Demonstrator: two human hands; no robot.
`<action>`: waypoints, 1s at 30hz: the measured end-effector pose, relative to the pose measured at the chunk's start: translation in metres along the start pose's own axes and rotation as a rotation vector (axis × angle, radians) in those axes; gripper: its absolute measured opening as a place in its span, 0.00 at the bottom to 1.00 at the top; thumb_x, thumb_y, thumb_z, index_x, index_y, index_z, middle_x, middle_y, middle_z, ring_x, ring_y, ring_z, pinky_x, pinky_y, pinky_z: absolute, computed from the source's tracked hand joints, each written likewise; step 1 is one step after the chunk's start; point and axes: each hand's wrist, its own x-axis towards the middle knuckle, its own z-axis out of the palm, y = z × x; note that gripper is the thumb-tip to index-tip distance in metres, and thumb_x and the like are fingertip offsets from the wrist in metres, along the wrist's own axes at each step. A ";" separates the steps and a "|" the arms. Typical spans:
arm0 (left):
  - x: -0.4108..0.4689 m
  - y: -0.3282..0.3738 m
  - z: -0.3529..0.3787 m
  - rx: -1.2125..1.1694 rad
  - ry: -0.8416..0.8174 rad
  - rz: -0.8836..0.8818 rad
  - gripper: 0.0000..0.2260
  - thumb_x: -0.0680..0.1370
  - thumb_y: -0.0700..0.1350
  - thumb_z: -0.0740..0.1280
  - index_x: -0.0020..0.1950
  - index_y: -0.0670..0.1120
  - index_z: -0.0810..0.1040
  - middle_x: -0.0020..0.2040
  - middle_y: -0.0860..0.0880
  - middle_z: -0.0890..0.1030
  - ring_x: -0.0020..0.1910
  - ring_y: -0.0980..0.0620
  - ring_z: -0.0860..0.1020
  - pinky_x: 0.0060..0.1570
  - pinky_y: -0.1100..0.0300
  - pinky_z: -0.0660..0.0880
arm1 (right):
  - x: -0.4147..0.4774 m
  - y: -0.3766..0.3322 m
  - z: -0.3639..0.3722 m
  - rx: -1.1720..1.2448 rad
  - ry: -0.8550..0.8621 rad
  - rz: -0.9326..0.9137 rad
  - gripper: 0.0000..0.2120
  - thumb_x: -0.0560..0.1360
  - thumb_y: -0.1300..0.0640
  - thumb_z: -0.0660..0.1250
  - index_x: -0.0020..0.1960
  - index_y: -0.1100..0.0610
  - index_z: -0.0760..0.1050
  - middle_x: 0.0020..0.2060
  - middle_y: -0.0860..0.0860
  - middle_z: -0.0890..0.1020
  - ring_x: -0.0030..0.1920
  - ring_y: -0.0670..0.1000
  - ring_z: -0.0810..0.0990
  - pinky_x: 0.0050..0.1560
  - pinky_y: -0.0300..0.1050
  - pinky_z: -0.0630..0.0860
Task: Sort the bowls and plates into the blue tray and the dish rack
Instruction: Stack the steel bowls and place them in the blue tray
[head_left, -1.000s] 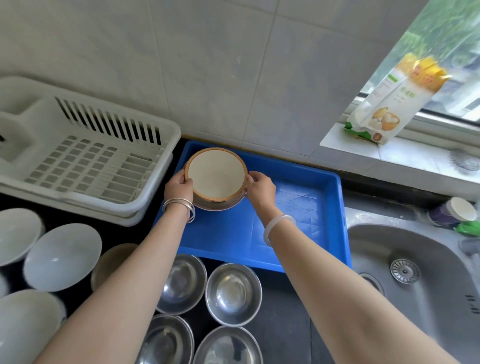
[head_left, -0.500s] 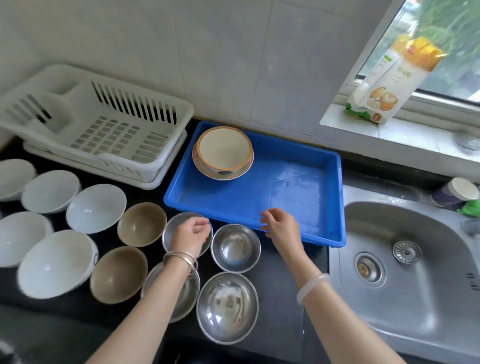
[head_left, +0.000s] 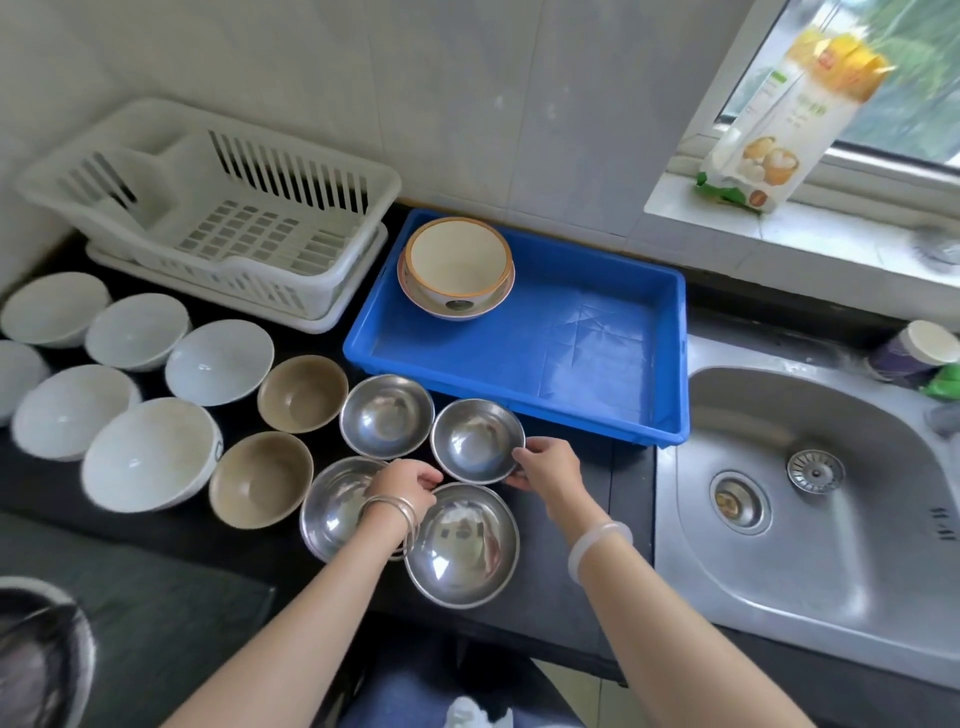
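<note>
A small steel bowl stands on the black counter just in front of the blue tray. My left hand touches its near-left rim and my right hand grips its right rim. Three more steel bowls sit around it; my left wrist covers part of one. Two brown bowls and several white bowls lie to the left. In the tray's far left corner a cream bowl with an orange rim is nested in a wider dish. The white dish rack holds nothing.
A steel sink lies right of the tray, with a purple cup at its far edge. A food packet leans on the window sill. A dark pan shows at the bottom left.
Both hands let go of the cream bowl, now left in the tray, drew back toward me, and closed around the steel bowl in front of the tray.
</note>
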 end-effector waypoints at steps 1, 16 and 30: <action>0.001 0.001 0.000 0.033 0.005 -0.001 0.13 0.71 0.34 0.66 0.53 0.44 0.81 0.52 0.45 0.83 0.53 0.49 0.80 0.58 0.57 0.74 | -0.002 0.000 -0.003 0.004 0.009 0.003 0.07 0.74 0.68 0.63 0.42 0.66 0.80 0.40 0.58 0.81 0.37 0.51 0.83 0.31 0.37 0.80; 0.017 0.025 0.014 -0.146 0.090 0.031 0.07 0.70 0.40 0.71 0.48 0.43 0.83 0.47 0.44 0.85 0.48 0.46 0.81 0.54 0.55 0.76 | -0.037 -0.017 -0.063 -0.044 0.097 -0.121 0.11 0.70 0.66 0.63 0.36 0.58 0.82 0.29 0.50 0.83 0.31 0.47 0.84 0.31 0.35 0.78; 0.023 0.028 0.032 -0.726 -0.042 -0.185 0.12 0.76 0.37 0.65 0.59 0.38 0.76 0.49 0.43 0.78 0.49 0.47 0.77 0.49 0.56 0.75 | -0.034 0.015 -0.062 -0.171 0.228 -0.071 0.03 0.70 0.59 0.69 0.41 0.53 0.82 0.36 0.49 0.85 0.31 0.44 0.84 0.42 0.42 0.82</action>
